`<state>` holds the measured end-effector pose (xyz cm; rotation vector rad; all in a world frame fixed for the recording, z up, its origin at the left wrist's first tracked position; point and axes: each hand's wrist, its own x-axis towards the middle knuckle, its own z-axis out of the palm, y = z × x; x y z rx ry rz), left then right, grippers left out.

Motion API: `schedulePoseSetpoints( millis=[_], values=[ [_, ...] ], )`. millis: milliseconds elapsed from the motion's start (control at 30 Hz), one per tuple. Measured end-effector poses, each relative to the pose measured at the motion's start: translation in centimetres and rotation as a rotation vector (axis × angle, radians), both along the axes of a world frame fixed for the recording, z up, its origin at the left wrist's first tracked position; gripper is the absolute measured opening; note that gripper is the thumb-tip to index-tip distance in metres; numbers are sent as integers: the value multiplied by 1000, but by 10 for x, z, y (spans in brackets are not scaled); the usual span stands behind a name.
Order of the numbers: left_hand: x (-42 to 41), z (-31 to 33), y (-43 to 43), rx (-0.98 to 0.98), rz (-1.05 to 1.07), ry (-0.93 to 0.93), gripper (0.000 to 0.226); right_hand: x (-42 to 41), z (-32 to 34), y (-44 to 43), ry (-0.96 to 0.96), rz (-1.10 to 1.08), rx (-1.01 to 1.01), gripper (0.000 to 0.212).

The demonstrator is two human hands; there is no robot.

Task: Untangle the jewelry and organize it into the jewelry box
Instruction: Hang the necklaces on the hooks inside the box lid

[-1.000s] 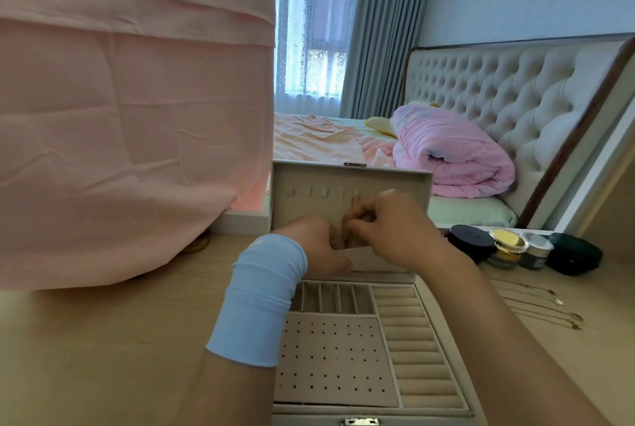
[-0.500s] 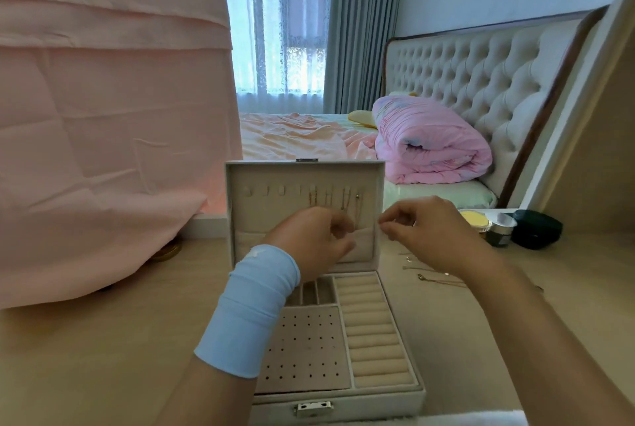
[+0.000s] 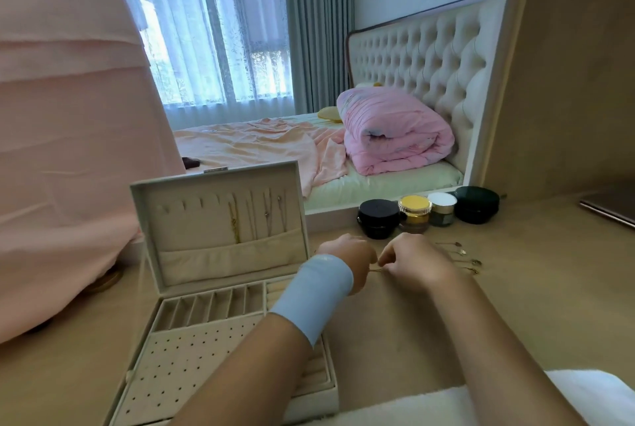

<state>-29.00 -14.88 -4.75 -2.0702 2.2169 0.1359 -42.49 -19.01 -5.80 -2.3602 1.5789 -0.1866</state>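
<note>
**Fine chain pinched between both hands, right of the open box**

The right hand (image 3: pixel 417 262) pinches a thin gold chain (image 3: pixel 377 270) with curled fingertips, low over the table (image 3: pixel 395 329). The chain runs across to the left hand (image 3: pixel 347 252), whose fingers are hidden behind its own back, so its grip cannot be told. The jewelry box (image 3: pixel 192 229) stands open just left of the left hand, with hung necklaces (image 3: pixel 235 219) in its upright lid; the forearm covers its right compartments. Loose necklaces (image 3: pixel 462 255), partly hidden, lie just beyond the right hand.

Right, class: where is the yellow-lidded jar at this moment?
Head view, right of centre: the yellow-lidded jar stands between the black jar and the white-lidded jar.
</note>
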Motion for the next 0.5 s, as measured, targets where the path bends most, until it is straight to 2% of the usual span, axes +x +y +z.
schedulePoseSetpoints(
  millis=[100, 200, 367, 500],
  values=[
    [-5, -9, -17, 56, -18, -99, 38, 0, -6, -1, 4, -16, 5, 24],
    [-9, -13, -25, 85, 5, -109, 35, -2, -6, -2, 6, -28, 0, 20],
    [-15, -13, -24, -21, 29, -116, 28, -4, -3, 0, 3, -30, 12, 17],
    [-15, -17, -18, -52, 6, -209, 25, -4, -1, 2, -40, -18, 23, 21]
  ],
)
